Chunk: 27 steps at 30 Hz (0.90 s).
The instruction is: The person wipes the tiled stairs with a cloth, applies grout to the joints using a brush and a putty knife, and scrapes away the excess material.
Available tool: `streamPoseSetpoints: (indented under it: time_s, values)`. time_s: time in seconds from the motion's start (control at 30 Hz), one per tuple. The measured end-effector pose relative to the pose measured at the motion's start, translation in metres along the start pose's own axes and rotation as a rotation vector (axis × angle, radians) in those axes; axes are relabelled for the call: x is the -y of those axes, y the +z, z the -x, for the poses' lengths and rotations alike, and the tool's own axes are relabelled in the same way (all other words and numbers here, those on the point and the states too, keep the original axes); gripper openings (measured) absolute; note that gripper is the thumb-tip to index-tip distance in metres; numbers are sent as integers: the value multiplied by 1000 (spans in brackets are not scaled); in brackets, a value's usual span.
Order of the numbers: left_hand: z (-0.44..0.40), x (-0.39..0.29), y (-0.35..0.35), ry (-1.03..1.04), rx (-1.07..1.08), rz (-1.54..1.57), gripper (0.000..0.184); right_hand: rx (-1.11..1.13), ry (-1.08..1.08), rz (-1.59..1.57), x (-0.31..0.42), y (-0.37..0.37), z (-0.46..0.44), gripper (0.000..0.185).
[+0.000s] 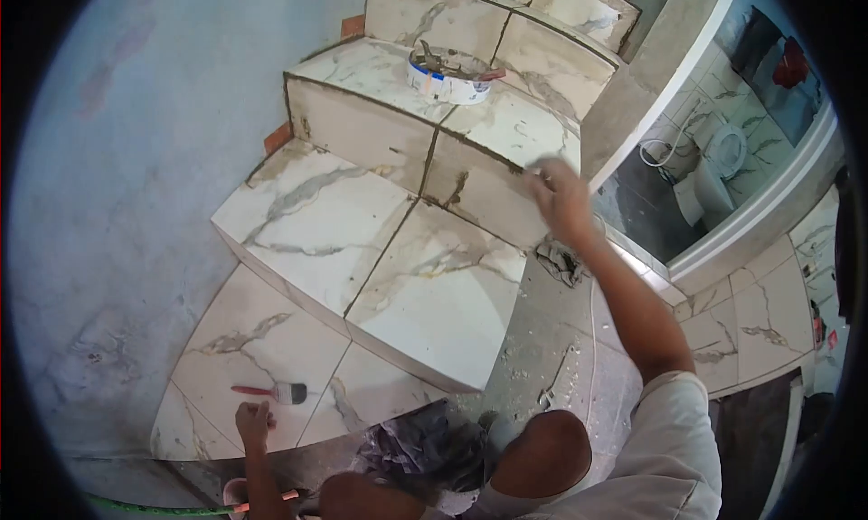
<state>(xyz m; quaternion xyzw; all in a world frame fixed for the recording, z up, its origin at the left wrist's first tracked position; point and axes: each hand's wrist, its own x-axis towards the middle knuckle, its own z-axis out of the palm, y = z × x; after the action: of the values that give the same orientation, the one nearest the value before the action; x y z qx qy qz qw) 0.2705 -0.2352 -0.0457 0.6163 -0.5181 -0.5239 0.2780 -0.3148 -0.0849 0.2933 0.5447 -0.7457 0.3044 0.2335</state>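
Observation:
My right hand (pixel 562 202) is stretched out to the right end of a marble-patterned tiled step, at its front upper edge. Its fingers are bent and slightly blurred around something greyish that I cannot make out. Low on the left, my left hand (pixel 255 422) is held with curled fingers, and nothing shows in it. Just beyond that hand lies a paintbrush (pixel 287 393) with a red handle and dark bristles, flat on the lowest tiled step (pixel 262 316). Dark grout lines the joint (pixel 430 163) between the riser tiles.
A cut-down white bucket (pixel 449 84) holding tools stands on an upper step. A crumpled cloth (pixel 561 262) lies beside the stairs, and a metal tool (pixel 547 395) rests on the debris-strewn floor. At right, a doorway frames a toilet (pixel 723 149). A blue wall (pixel 154 203) borders the left.

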Motion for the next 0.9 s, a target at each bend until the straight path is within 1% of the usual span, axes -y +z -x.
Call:
streamPoseSetpoints:
  time_s: [0.03,0.07,0.1,0.17,0.2,0.27,0.3,0.37,0.47,0.5,0.53,0.6,0.63,0.7,0.73,0.8,0.87,0.9]
  values:
    - [12,-4,-5,19,-3,-2,18,-70,-97,-13,-16,-1,-28,17]
    - [31,-16,-7,17,-29,9,17,-74,-77,0,-24,-2,-53,15]
    - [49,-26,-11,13,-56,16,16,-84,-110,54,-41,3,-78,18]
    - [77,-20,-26,8,-45,61,14,-40,-79,112,-58,14,-123,26]
    - [94,-25,-31,16,-75,57,14,-51,-86,83,-60,20,-146,26]
    - [128,-34,-38,-65,-122,132,11,182,-93,58,-52,38,-185,39]
    - [139,-34,-43,-64,-153,119,11,181,-95,24,-40,49,-197,39]
    - [163,-34,-53,-27,-246,26,10,283,-75,138,-13,71,-213,52]
    - [197,-70,-56,-58,-285,-27,11,330,-116,108,4,99,-227,56]
    - [207,-74,-60,-67,-302,-39,11,406,-97,91,2,110,-237,54]
    - [214,-79,-62,-72,-322,-81,11,412,-99,79,-2,118,-244,54]
    - [222,-88,-68,-77,-336,-124,11,299,-116,108,-8,117,-256,50]
    - [227,-93,-73,-44,-340,-148,11,302,-116,108,-15,109,-261,50]
    - [230,-110,-80,-8,-340,-168,10,249,-161,-57,-36,84,-270,41]
    - [227,-124,-82,19,-346,-158,7,248,-162,-52,-44,81,-264,41]
    - [208,-151,-74,55,-346,-139,4,143,-286,-293,-57,79,-239,33]
    - [181,-185,-60,134,-317,-166,7,57,-465,-170,-62,84,-205,23]
    - [170,-214,-43,185,-252,-213,8,-26,-704,62,-63,85,-191,21]
